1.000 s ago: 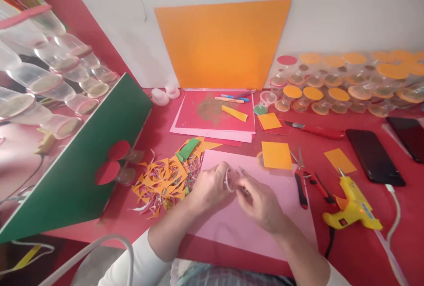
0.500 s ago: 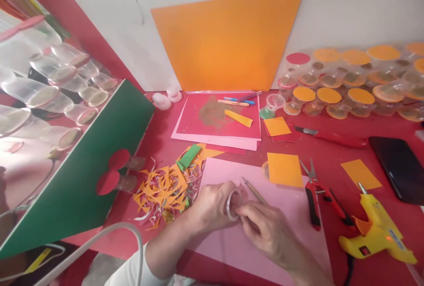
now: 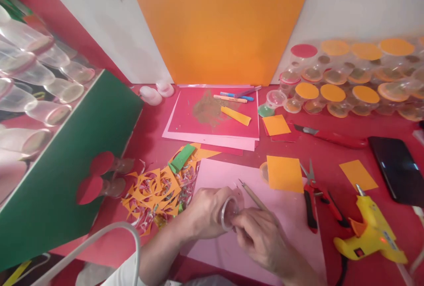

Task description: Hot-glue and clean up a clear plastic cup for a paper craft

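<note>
A small clear plastic cup [image 3: 228, 213] is tipped sideways over a pink sheet [image 3: 212, 250], its round mouth facing right. My left hand [image 3: 205, 213] wraps around its outside. At the mouth, my right hand [image 3: 256, 233] has its fingers closed in a pinch on the near rim; their tips are partly hidden. A thin brown pencil-like tool [image 3: 253, 195] with a dark point slants out from behind the right hand. Whether that hand holds it or it lies on the sheet, I cannot tell. Just beyond is an orange paper square [image 3: 285, 173].
Paper scraps [image 3: 154, 191] lie left, beside a green board [image 3: 73, 167]. Red-handled pliers [image 3: 311, 206], a yellow glue gun [image 3: 371, 228], a utility knife [image 3: 331, 138] and a phone [image 3: 399, 169] lie right. Joined cups [image 3: 333, 94] line the back right. A white cable [image 3: 129, 228] arches near my left arm.
The view has tilted down a little, and the nearby things sit slightly further left. Both hands stay at the cup, with only slight movement of the right fingers at its rim.
</note>
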`<move>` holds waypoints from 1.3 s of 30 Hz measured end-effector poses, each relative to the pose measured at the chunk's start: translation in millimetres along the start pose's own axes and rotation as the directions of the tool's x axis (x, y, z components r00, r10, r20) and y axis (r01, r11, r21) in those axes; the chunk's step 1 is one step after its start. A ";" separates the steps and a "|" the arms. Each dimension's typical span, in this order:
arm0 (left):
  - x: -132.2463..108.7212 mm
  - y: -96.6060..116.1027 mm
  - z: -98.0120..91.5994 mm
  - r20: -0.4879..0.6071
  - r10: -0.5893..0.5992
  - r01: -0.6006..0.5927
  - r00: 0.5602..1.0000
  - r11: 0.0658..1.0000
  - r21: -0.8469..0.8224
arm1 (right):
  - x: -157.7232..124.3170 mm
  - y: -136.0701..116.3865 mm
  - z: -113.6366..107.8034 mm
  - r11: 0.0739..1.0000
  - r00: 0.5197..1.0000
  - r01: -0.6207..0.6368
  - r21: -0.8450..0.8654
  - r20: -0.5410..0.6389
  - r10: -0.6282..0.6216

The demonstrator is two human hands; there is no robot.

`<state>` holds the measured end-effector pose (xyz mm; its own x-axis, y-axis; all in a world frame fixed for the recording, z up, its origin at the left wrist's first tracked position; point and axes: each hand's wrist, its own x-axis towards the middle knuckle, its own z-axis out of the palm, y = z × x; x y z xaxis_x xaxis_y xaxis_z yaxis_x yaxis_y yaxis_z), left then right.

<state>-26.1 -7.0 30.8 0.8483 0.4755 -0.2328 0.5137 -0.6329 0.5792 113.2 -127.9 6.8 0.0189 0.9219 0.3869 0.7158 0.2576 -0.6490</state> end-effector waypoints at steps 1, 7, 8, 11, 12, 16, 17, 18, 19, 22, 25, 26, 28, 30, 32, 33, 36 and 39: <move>0.3 0.5 -0.8 0.004 -0.004 0.004 1.000 1.000 -0.011 | -0.3 0.4 0.9 1.000 1.000 0.009 -0.010 -0.009 -0.009; 3.9 2.6 -0.4 0.024 -0.028 0.030 0.999 0.996 -0.087 | 1.1 2.5 -0.7 0.998 0.997 0.058 -0.014 -0.058 -0.059; 4.3 3.1 0.1 0.011 -0.028 0.029 1.000 0.993 -0.114 | 1.6 2.3 -1.4 0.998 0.996 0.057 -0.018 -0.063 -0.058; 4.8 4.9 1.1 -0.024 -0.023 0.017 0.999 0.978 -0.207 | 2.6 1.1 -2.9 0.999 0.996 0.048 -0.005 -0.074 -0.048; 4.8 5.6 1.3 -0.034 -0.030 0.021 0.999 0.975 -0.223 | 2.7 0.9 -3.3 0.999 0.995 0.045 0.007 -0.086 -0.044; 5.2 8.4 1.4 -0.063 -0.064 0.043 0.996 0.958 -0.285 | 1.8 1.9 -5.8 0.999 0.997 -0.011 0.037 -0.075 0.014; 5.5 9.0 1.2 -0.066 -0.073 0.050 0.995 0.952 -0.301 | 1.5 2.3 -6.9 0.997 0.998 -0.033 0.065 -0.052 0.037; 5.8 9.6 0.8 -0.070 -0.085 0.059 0.994 0.948 -0.312 | 1.3 2.7 -8.2 0.993 0.998 -0.061 0.102 -0.022 0.063; 6.1 10.0 0.3 -0.076 -0.095 0.067 0.993 0.947 -0.313 | 1.2 3.0 -9.5 0.986 0.996 -0.091 0.143 0.007 0.091; 6.4 11.4 -1.4 -0.091 -0.110 0.081 0.990 0.957 -0.277 | 1.3 2.6 -12.0 0.964 0.990 -0.136 0.229 0.049 0.129; 5.5 12.7 -2.6 -0.117 -0.110 0.085 0.987 0.975 -0.208 | 2.2 0.9 -11.2 0.963 0.992 -0.124 0.238 0.018 0.123; 5.1 13.1 -2.9 -0.129 -0.109 0.085 0.986 0.980 -0.180 | 2.7 0.2 -10.5 0.967 0.993 -0.114 0.228 0.002 0.116; 4.1 13.7 -3.4 -0.146 -0.097 0.078 0.985 0.988 -0.130 | 3.8 -0.9 -9.0 0.975 0.995 -0.090 0.203 -0.026 0.097; 3.1 13.7 -3.6 -0.145 -0.078 0.066 0.986 0.994 -0.087 | 4.7 -1.0 -7.9 0.981 0.996 -0.067 0.184 -0.042 0.076; 2.4 13.0 -3.2 -0.144 -0.069 0.063 0.987 0.997 -0.048 | 4.9 0.1 -7.0 0.982 0.996 -0.073 0.173 -0.042 0.081; 2.2 12.4 -2.7 -0.143 -0.068 0.064 0.987 0.997 -0.033 | 4.6 1.1 -6.5 0.982 0.995 -0.085 0.168 -0.037 0.092; 2.4 11.0 -0.2 -0.138 -0.068 0.064 0.988 0.997 -0.034 | 2.6 4.2 -4.2 0.982 0.991 -0.131 0.137 -0.020 0.135; 3.4 12.2 2.2 -0.148 -0.087 0.078 0.985 0.995 -0.066 | 1.1 5.7 -1.0 0.990 0.991 -0.114 0.079 -0.058 0.119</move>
<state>-16.6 -14.5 35.3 0.7721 0.6140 -0.1637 0.5685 -0.5524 0.6097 118.1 -125.8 4.2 0.1444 0.9275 0.3448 0.6515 0.1732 -0.7387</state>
